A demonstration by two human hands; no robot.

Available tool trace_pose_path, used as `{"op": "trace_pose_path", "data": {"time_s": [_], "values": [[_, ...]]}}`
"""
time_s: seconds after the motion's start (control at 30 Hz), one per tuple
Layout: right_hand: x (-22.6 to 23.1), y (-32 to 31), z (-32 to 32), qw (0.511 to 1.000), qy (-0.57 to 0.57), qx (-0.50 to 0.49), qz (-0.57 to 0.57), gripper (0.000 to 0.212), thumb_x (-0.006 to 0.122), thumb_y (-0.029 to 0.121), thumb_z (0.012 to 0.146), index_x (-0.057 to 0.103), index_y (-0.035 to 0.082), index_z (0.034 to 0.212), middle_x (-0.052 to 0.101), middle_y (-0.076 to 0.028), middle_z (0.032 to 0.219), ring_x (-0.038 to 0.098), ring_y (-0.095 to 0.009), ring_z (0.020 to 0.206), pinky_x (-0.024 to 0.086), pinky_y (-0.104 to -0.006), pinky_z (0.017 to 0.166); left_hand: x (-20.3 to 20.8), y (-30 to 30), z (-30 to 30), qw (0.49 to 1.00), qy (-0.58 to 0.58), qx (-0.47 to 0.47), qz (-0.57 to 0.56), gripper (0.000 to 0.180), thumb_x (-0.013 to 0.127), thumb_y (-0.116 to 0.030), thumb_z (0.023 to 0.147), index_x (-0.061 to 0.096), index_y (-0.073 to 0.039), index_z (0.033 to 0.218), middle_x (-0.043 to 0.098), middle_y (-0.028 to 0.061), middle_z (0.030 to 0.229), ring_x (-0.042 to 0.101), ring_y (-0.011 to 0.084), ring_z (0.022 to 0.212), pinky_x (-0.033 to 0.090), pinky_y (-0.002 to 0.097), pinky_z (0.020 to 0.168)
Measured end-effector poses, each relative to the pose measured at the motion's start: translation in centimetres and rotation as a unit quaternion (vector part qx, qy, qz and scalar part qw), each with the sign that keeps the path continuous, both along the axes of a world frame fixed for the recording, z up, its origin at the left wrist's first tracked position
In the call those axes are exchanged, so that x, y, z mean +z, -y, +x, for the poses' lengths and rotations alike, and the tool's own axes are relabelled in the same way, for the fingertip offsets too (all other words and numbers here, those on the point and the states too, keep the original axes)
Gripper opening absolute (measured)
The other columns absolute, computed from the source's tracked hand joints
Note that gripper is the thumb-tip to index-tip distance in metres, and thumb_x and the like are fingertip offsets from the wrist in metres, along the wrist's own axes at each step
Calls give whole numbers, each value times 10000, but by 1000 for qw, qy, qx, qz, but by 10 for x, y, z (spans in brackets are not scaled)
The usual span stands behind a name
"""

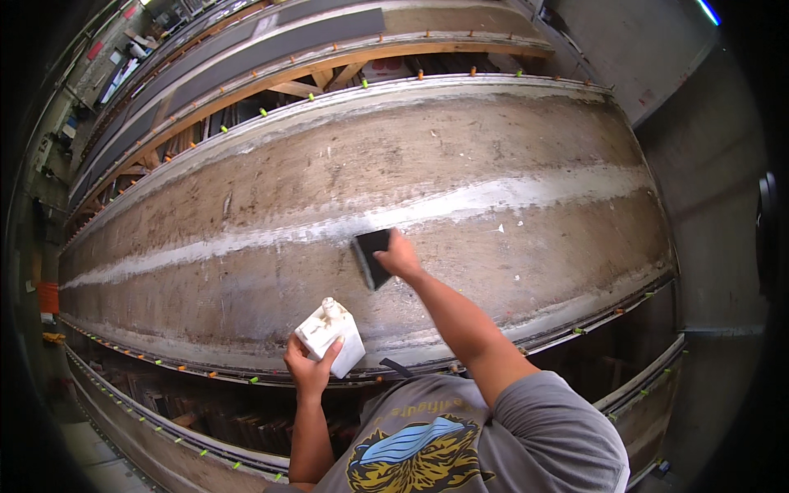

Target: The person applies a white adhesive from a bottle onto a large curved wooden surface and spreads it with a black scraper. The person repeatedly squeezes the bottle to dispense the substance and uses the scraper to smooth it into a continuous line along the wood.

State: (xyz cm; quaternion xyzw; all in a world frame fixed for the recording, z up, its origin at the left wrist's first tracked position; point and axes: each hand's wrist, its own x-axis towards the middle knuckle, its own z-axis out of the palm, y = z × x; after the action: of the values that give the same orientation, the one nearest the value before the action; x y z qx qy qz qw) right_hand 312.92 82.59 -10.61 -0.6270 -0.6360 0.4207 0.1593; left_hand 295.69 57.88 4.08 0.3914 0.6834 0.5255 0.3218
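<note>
Close to my body, above the near edge of the long table, my left hand [307, 370] grips a white plastic bottle [343, 345] by its side. Its narrow neck points up and away from me, with smears around the top. Farther out, my right hand [400, 258] holds a black rectangular flat pad [374, 253] with a paler edge. The pad is at the worn brown tabletop [279, 283], just on the near side of a whitish streak [485, 197] running lengthwise. Whether it presses on the surface I cannot tell.
A dark strip [396, 366] lies at the near edge. Small green and orange pegs [263, 112] line the table's rims. Beyond stands another long table with dark grey panels [279, 45] on a wooden frame [329, 76]. A grey wall [699, 164] closes the right side.
</note>
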Motion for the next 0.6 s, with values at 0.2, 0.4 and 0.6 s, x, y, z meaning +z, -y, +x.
{"op": "trace_pose_path", "data": {"time_s": [0.2, 0.4, 0.6], "values": [[22, -37, 241, 987, 29, -157, 17, 639, 915, 251, 705, 644, -21, 1215, 728, -232, 1129, 708, -360, 1063, 554, -441, 915, -6, -1, 23, 1000, 12, -7, 1, 540, 916, -122, 734, 636, 39, 1167, 726, 132, 1090, 713, 202, 993, 550, 350, 875], [39, -59, 407, 959, 169, -169, 154, 542, 842, 187, 747, 628, 16, 1214, 733, -261, 1047, 713, -427, 984, 563, -495, 866, -2, -16, 56, 999, 1, -39, -9, 536, 923, -138, 736, 637, 39, 1154, 728, 136, 1084, 715, 203, 995, 550, 351, 876], [41, -37, 360, 895, 412, -88, 145, 321, 579, 133, 940, 486, 68, 1240, 734, -230, 853, 740, -403, 766, 584, -526, 615, 10, -15, 88, 998, 13, -54, -10, 551, 903, -94, 751, 614, 41, 1200, 704, 124, 1123, 697, 198, 1021, 541, 349, 907]]}}
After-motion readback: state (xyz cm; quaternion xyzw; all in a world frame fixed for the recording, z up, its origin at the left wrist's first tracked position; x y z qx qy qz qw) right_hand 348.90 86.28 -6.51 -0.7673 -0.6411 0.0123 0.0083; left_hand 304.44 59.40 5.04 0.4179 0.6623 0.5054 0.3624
